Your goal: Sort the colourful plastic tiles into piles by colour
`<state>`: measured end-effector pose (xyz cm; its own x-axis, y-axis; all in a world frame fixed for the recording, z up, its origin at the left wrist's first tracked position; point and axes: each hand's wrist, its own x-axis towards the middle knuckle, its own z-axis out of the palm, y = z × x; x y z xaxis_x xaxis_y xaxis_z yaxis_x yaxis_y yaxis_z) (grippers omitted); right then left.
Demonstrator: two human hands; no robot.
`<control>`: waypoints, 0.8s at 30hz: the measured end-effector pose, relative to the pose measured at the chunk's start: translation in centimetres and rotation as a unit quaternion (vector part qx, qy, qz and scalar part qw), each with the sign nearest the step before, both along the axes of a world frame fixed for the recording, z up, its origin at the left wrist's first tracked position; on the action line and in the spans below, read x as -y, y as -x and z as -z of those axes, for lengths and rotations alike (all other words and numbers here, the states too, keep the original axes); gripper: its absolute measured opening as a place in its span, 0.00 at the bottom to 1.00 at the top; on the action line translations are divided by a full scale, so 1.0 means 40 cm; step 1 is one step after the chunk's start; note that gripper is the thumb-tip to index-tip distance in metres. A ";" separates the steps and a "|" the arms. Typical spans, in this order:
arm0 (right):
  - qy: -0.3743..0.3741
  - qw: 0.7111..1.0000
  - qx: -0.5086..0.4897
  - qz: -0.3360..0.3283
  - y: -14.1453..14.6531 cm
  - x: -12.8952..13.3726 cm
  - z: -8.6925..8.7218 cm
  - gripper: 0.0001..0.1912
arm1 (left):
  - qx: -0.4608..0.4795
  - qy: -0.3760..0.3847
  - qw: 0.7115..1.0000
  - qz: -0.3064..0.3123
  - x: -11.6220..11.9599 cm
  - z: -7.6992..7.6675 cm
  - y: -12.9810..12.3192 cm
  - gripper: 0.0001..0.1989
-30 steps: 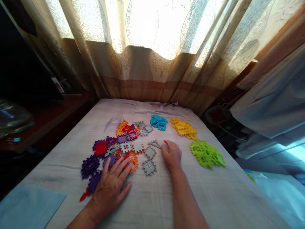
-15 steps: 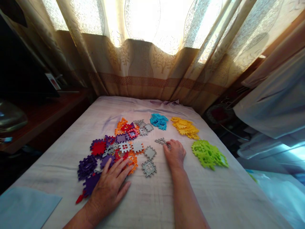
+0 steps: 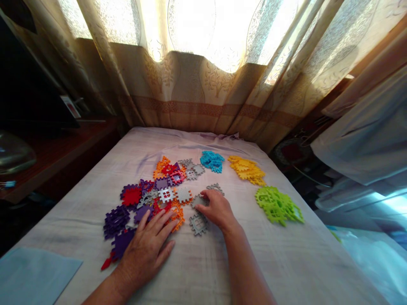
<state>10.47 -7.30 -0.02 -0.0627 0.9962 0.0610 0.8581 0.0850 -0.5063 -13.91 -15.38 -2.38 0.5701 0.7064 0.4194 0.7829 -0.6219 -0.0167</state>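
My left hand lies flat with its fingers spread, the fingertips over purple and orange toothed building tiles. My right hand has its thumb and fingers closed about the right edge of a plain grey toothed tile. Just below it lies a grey window tile, partly covered by the hand's edge. Above my right hand is a grey openwork piece. Left of the grey tile are a light grey tile on orange pieces and a white window tile.
Sorted piles of blue, yellow and green pieces lie to the back and right. Mixed purple pieces and a red piece lie at left. A light blue sheet covers the near left corner.
My right hand has moved left from the grey openwork piece to the plain grey tile, leaving the openwork piece on the cloth. My left hand stays put.
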 end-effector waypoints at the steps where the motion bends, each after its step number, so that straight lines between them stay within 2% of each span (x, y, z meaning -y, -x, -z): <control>1: 0.008 1.000 -0.001 0.011 0.001 -0.001 0.002 0.18 | -0.001 0.000 1.000 0.001 0.000 0.000 0.000 0.26; 7: 0.016 0.999 -0.025 0.043 -0.008 -0.015 0.022 0.09 | 0.006 -0.002 1.000 0.000 0.000 0.004 -0.001 0.27; 12: 0.002 0.998 -0.009 0.057 -0.012 -0.016 0.022 0.09 | -0.005 -0.008 1.000 0.002 -0.002 0.005 0.000 0.26; 19: 0.026 0.996 0.041 0.078 -0.047 -0.008 0.006 0.07 | 0.007 -0.003 1.000 0.009 -0.005 0.003 -0.001 0.26; 21: 0.011 0.994 0.029 0.104 -0.066 -0.011 0.007 0.08 | 0.011 0.001 1.000 0.009 -0.005 0.005 -0.001 0.26; 24: -0.034 0.982 0.004 0.187 -0.104 -0.020 0.013 0.09 | 0.009 -0.004 1.000 0.007 -0.005 0.008 0.000 0.26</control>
